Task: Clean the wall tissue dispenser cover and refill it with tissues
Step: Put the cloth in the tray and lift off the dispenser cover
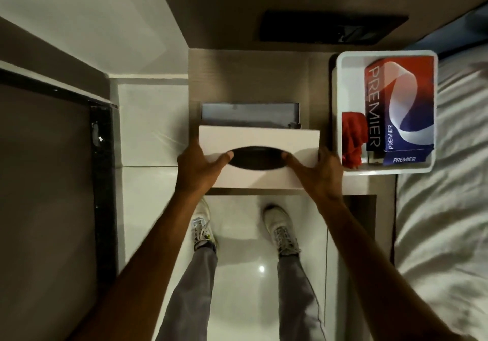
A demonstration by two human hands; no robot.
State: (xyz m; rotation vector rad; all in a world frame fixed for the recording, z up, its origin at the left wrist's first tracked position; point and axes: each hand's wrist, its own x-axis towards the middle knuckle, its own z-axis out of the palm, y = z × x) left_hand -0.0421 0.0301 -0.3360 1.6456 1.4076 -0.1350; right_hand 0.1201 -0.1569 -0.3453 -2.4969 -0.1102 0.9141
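The white tissue dispenser cover (pixel 258 136) with a dark oval slot is held out from the wall, just below the open metal dispenser recess (pixel 249 115). My left hand (pixel 199 168) grips its left end, thumb at the slot's edge. My right hand (pixel 315 173) grips its right end, thumb at the slot's other edge. A red-and-blue Premier tissue box (pixel 398 103) and a red cloth (pixel 352 137) lie in a white tray (pixel 343 58) to the right.
The tray sits on a brown wooden ledge (pixel 264 76). A bed with white sheets (pixel 449 195) fills the right side. A dark panel (pixel 330 28) is set higher on the wall. Glossy white floor and my shoes (pixel 282 231) are below; a dark-framed door is at left.
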